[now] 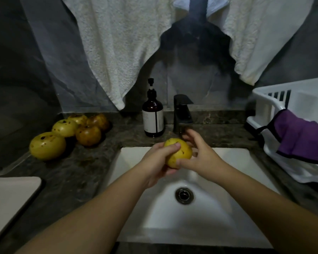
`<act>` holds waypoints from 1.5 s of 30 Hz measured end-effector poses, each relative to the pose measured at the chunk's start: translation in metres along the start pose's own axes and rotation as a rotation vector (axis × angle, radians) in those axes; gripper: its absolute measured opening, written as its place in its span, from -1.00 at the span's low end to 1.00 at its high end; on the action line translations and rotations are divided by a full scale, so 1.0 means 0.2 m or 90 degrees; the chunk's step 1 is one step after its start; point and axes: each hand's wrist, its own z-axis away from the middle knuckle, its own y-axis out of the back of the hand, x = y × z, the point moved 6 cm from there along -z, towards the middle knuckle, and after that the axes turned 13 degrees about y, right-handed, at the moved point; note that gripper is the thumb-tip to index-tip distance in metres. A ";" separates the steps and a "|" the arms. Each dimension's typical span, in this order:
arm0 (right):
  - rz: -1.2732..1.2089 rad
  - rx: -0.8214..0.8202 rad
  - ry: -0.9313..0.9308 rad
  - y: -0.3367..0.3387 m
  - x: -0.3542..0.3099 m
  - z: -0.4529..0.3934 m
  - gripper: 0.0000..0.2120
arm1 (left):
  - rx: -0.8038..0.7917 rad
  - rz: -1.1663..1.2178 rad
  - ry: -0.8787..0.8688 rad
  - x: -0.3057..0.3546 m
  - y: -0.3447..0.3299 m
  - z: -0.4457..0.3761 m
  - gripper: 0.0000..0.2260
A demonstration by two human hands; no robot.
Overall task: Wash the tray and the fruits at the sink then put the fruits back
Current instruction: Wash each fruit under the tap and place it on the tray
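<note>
Your left hand (pixel 157 162) and right hand (pixel 202 154) both curl round one yellow fruit (pixel 178 153) over the sink (pixel 228 162), just below the tap (pixel 183 114). Five more fruits (pixel 66 134) sit well left of your left hand.

The left hand (pixel 157 162) hides the yellow fruit's (pixel 180 153) near side.

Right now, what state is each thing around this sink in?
Yellow fruit: held over the sink by both hands.
Left hand: grips the fruit.
Right hand: thumb and fingers curled round the fruit.
Five fruits: resting on the counter, left of the sink.
Faucet: whether water runs cannot be told.
Soap bottle: upright beside the faucet.
Sink: drain open.
Purple cloth: draped over the white rack.
</note>
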 end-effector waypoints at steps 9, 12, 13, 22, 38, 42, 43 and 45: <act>-0.345 0.067 -0.272 -0.07 0.14 0.07 -0.49 | -0.032 -0.021 -0.144 0.04 -0.03 0.01 -0.24; -0.280 0.149 -0.193 0.00 0.12 0.05 -0.51 | -0.053 -0.052 -0.100 0.02 -0.05 0.01 -0.22; -0.248 0.160 -0.179 0.01 0.11 0.05 -0.49 | -0.061 -0.053 -0.067 0.01 -0.06 0.02 -0.23; -0.084 0.084 -0.198 0.10 0.06 0.04 -0.62 | -0.098 -0.009 -0.011 -0.02 -0.06 -0.03 -0.26; 0.159 0.125 -0.014 0.27 -0.18 -0.35 -0.49 | -0.038 -0.004 -0.090 0.02 -0.05 -0.07 -0.37; 0.137 0.137 -0.004 0.26 -0.16 -0.35 -0.46 | -0.046 0.001 -0.097 0.02 -0.05 -0.07 -0.29; 0.134 0.138 -0.004 0.25 -0.16 -0.35 -0.45 | -0.048 0.003 -0.097 0.02 -0.05 -0.07 -0.30; 0.127 0.138 -0.004 0.25 -0.16 -0.36 -0.43 | -0.050 0.008 -0.098 0.02 -0.05 -0.06 -0.35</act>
